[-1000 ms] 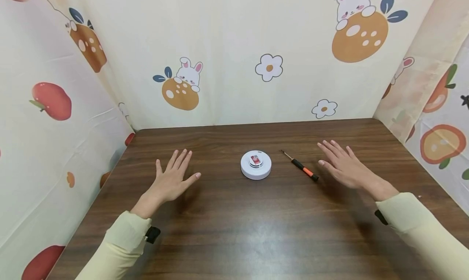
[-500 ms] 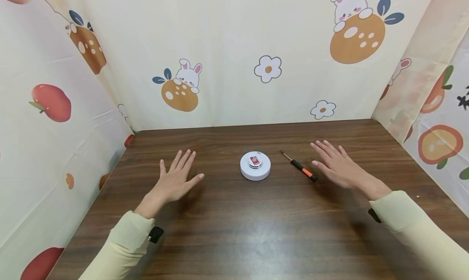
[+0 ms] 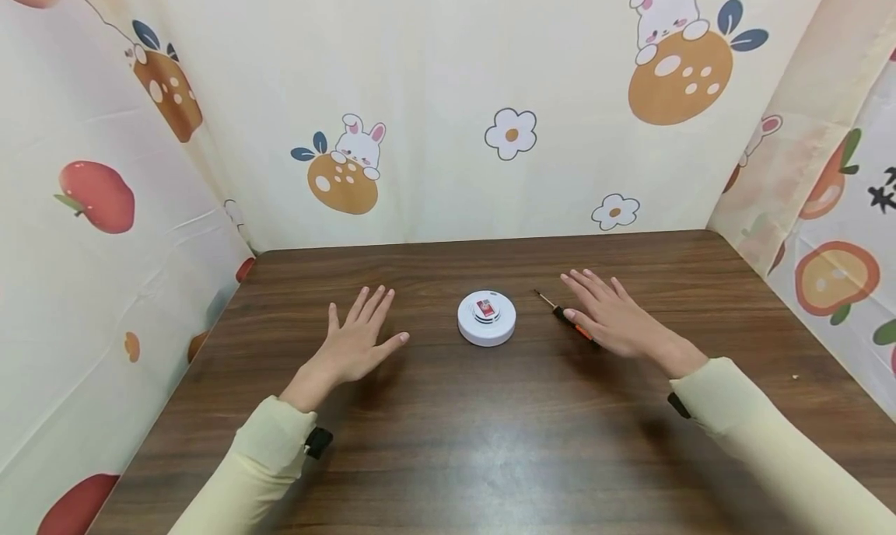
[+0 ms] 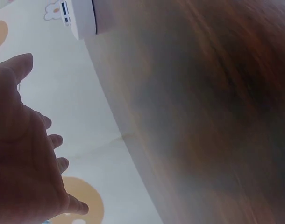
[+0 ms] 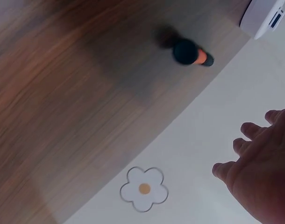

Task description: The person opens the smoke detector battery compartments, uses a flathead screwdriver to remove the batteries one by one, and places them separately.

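Observation:
A round white smoke detector [image 3: 486,329] with a red-and-white label on top sits on the wooden table. To its right lies a small screwdriver [image 3: 558,312] with a black and orange handle; its tip points toward the back left. My right hand [image 3: 612,319] hovers palm down over the handle end, partly covering it in the head view, fingers straight. Left of the detector my left hand [image 3: 353,347] is held above the table with fingers spread, holding nothing. The right wrist view shows the screwdriver handle [image 5: 185,51] below and apart from the hand.
A dark brown wooden table [image 3: 448,449] spans the workspace. Printed curtains with fruit and rabbits [image 3: 420,76] stand behind it and along both sides. A tiny pale speck [image 3: 795,377] lies near the table's right edge.
Both hands have moved inward: the left hand to the right, the right hand to the left until it overlaps the screwdriver's handle in view. Detector and screwdriver stay put on the table.

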Tool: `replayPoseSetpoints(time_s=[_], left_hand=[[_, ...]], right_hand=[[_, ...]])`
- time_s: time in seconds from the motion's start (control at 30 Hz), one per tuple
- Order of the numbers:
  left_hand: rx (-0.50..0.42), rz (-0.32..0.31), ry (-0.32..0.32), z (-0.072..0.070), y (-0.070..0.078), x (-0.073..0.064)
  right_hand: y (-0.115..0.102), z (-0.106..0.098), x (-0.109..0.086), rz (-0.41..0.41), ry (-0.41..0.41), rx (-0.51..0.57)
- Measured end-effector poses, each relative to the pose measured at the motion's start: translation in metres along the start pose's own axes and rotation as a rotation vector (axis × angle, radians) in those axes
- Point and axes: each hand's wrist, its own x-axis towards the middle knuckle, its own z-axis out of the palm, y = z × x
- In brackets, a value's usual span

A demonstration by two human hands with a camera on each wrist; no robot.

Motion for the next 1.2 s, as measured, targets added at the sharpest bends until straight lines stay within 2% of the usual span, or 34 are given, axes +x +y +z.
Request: replayPoseSetpoints(time_s=[0.43,0.57,0.8,1.03,1.2], left_hand=[[-0.025,0.032,-0.032,0.007,0.013,0.012],[-0.042,0.041,-0.043,0.009,0.019,0.016],[-0.029,0.059,-0.087,0.015,0.032,0.024],[-0.016,0.068,-0.101,0.018,0.043,0.030],[-0.026,0.084,-0.112,0.023,0.050,0.039]], right_hand=[[-0.021,0.016,0.020,-0.065,-0.001,-0.006],[-0.025,0.020,0.025,-0.068,-0.012,-0.006],[-0.031,0.026,0.033,-0.094,-0.019,-0.009],[-0.038,0.031,0.038,-0.109,-0.039,0.008],[-0.043,0.034,0.041,-0.152,-0.044,0.033]])
